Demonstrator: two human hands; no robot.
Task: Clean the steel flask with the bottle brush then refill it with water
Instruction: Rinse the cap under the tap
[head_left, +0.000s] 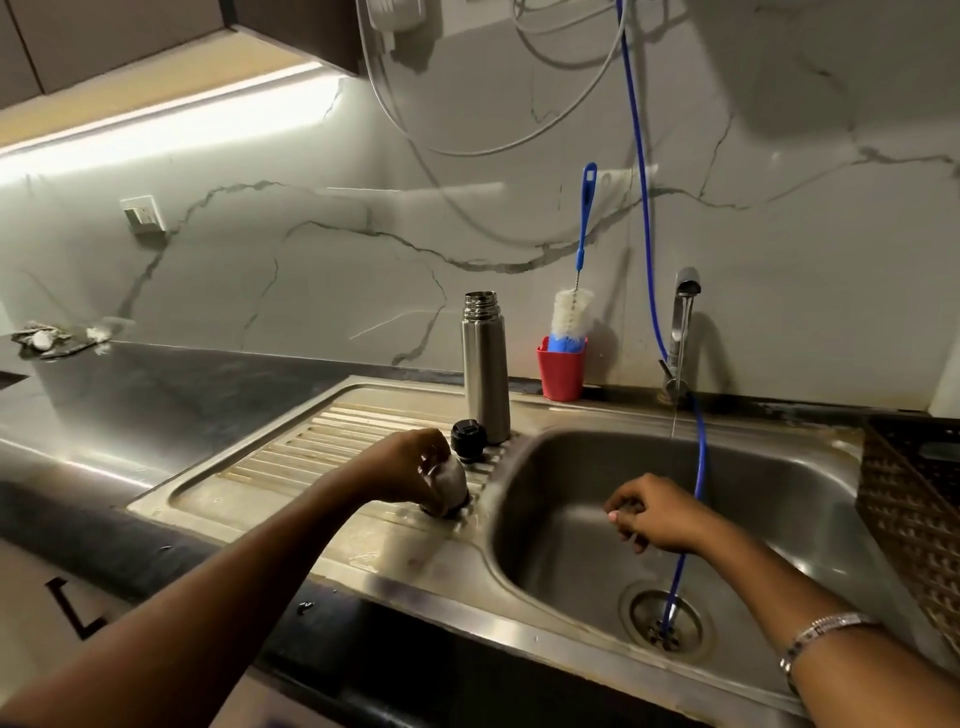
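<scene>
Two bare forearms come in from the bottom of the frame, one from the lower left corner and one from the lower right, with no sleeves showing on either. The left hand (410, 470) sits near the middle of the frame and wears nothing I can see, no ring or band. The right hand (657, 512) is bare too, but low on its wrist, toward the lower right edge, there is a slim silvery bracelet (823, 631) of small links with a few darker segments.
</scene>
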